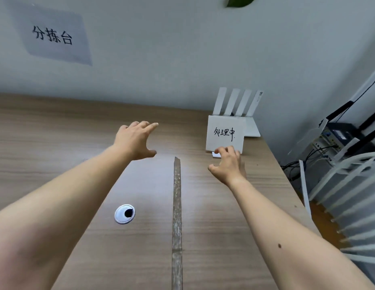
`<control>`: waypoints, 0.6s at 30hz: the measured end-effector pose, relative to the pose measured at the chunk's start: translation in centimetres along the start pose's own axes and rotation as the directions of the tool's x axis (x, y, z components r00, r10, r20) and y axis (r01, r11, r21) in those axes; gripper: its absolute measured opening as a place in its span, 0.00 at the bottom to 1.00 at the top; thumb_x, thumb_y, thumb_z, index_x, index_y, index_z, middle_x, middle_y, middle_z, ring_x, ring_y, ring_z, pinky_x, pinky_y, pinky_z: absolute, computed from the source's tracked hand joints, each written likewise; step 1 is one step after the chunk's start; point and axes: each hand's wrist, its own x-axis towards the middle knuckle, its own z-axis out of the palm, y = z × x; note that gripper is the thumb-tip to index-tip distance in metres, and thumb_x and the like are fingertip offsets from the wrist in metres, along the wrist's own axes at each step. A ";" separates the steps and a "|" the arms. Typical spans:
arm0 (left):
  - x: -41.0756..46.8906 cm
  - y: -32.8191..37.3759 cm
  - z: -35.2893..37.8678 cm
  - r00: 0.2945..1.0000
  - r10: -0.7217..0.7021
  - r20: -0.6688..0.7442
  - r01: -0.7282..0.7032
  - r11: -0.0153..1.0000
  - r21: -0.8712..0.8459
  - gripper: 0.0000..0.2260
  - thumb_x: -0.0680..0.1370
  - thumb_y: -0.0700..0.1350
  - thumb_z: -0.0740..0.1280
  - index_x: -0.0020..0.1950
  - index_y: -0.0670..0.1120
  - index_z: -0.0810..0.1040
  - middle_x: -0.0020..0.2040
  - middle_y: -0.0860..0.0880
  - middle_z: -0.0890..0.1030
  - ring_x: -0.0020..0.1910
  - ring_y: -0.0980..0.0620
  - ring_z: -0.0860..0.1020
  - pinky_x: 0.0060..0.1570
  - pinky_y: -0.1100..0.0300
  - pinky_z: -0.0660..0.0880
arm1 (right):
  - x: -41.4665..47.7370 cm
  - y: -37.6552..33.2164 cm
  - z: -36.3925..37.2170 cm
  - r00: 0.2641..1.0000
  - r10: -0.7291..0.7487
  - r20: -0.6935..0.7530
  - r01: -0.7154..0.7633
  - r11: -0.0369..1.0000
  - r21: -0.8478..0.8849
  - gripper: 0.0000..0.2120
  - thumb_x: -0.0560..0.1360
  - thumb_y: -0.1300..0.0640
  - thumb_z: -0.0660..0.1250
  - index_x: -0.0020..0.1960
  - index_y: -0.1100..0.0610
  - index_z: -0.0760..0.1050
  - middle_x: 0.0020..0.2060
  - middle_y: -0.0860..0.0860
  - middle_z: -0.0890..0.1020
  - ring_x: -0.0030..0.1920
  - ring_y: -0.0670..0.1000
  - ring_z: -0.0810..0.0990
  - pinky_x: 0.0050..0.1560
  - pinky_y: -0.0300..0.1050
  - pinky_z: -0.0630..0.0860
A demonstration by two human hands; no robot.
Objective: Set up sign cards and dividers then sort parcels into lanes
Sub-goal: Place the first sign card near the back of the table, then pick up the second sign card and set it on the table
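Wooden desk (56, 132): divider strip (176, 206), flat, running lengthwise; cable grommet (124, 214) to its left. Right hand (228, 164), fingers loosely curled, gripped nothing, fingertips at the sign card's lower edge. Left hand (136, 141), spread, empty. Sign card (224, 132) stood upright before white router (237, 103). Wall sign (52, 36) beyond.

My right grip (228, 164) covers the lower edge of the sign card (224, 131); I can't tell whether it touches the card. The card hides the router (238, 101) base. The divider strip (176, 206) runs off the bottom edge, and a green leaf (240, 1) is cropped at the top.
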 end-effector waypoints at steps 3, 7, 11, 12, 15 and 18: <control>-3.5 -4.1 -2.4 0.999 -0.033 -0.002 0.033 0.999 0.009 0.42 0.70 0.63 0.69 0.77 0.56 0.52 0.74 0.52 0.63 0.73 0.51 0.60 0.66 0.53 0.63 | -2.4 -3.9 -1.7 0.996 -0.085 -0.011 0.085 0.996 -0.012 0.21 0.71 0.53 0.66 0.64 0.52 0.71 0.62 0.50 0.71 0.63 0.54 0.68 0.60 0.48 0.66; -8.6 -9.7 -5.2 0.999 -0.045 0.013 0.044 0.995 0.088 0.41 0.69 0.66 0.68 0.76 0.55 0.55 0.74 0.54 0.61 0.73 0.52 0.59 0.67 0.54 0.61 | -6.3 -9.5 -3.3 0.984 -0.175 0.006 0.175 0.983 -0.051 0.22 0.73 0.54 0.65 0.66 0.52 0.69 0.63 0.50 0.72 0.62 0.54 0.69 0.61 0.48 0.66; -13.1 -14.8 -7.4 0.999 -0.028 0.021 0.025 0.991 0.132 0.41 0.68 0.67 0.67 0.75 0.55 0.57 0.73 0.55 0.62 0.73 0.52 0.60 0.66 0.54 0.62 | -10.6 -14.9 -3.9 0.982 -0.189 -0.012 0.187 0.978 -0.093 0.23 0.72 0.51 0.66 0.66 0.52 0.68 0.62 0.50 0.72 0.62 0.55 0.69 0.60 0.49 0.66; -14.3 -16.0 -8.0 1.000 -0.025 0.016 0.023 0.992 0.127 0.40 0.68 0.67 0.68 0.75 0.54 0.58 0.73 0.54 0.63 0.72 0.52 0.60 0.66 0.54 0.62 | -11.7 -16.4 -4.0 0.981 -0.191 -0.024 0.188 0.977 -0.102 0.23 0.72 0.51 0.67 0.65 0.53 0.68 0.62 0.50 0.72 0.62 0.55 0.69 0.60 0.49 0.66; -17.8 -19.8 -9.2 1.000 -0.012 0.006 0.011 0.992 0.122 0.40 0.68 0.67 0.68 0.74 0.54 0.59 0.73 0.54 0.64 0.72 0.52 0.62 0.64 0.54 0.63 | -14.9 -20.8 -4.5 0.983 -0.175 -0.048 0.168 0.979 -0.118 0.25 0.71 0.50 0.67 0.66 0.53 0.66 0.63 0.50 0.72 0.62 0.55 0.69 0.59 0.49 0.66; -20.8 -23.7 -10.2 1.000 0.002 -0.008 -0.001 0.992 0.126 0.41 0.67 0.67 0.68 0.74 0.54 0.58 0.72 0.54 0.64 0.72 0.52 0.62 0.65 0.54 0.64 | -18.0 -25.3 -4.7 0.986 -0.152 -0.065 0.143 0.982 -0.122 0.29 0.71 0.49 0.68 0.69 0.52 0.64 0.65 0.50 0.71 0.64 0.55 0.68 0.59 0.49 0.66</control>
